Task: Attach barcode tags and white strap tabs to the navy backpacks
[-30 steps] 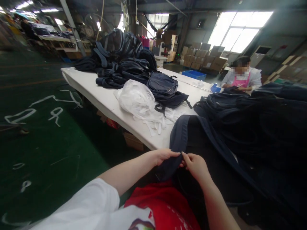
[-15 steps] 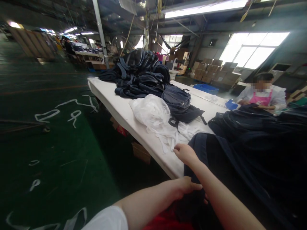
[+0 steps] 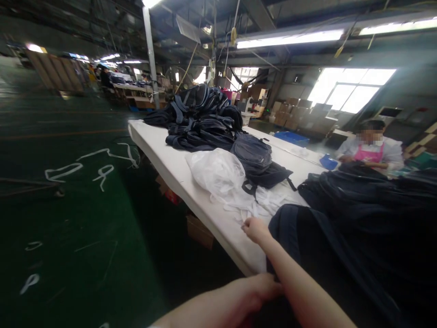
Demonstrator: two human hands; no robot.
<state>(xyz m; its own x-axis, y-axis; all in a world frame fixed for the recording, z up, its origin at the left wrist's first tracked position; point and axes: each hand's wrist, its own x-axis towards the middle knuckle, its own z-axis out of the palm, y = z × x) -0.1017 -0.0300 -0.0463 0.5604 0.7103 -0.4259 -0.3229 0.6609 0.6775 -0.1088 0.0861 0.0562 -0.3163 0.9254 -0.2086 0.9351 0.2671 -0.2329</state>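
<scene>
My right hand [image 3: 255, 229] is closed at the near end of some white strips [image 3: 251, 210] on the white table [image 3: 164, 159]; its fingertips are too small to show whether they pinch a strip. Lower down, my left hand [image 3: 268, 288] lies at the edge of a dark navy backpack [image 3: 307, 246], partly behind my right forearm, its fingers mostly hidden. Beyond the strips sits a crumpled translucent white bag [image 3: 218, 171]. A dark backpack [image 3: 252, 152] lies just behind it.
A heap of dark backpacks [image 3: 201, 114] covers the table's far end. More dark bags [image 3: 368, 191] are piled on the right. Past them a person in a pink apron [image 3: 368, 154] sits near a blue bin [image 3: 328, 161]. A cardboard box [image 3: 200, 230] stands under the table.
The view has tilted up, so the scene sits lower. My right hand has shifted slightly left beside the strips, and more of my left hand is hidden behind my right forearm.
</scene>
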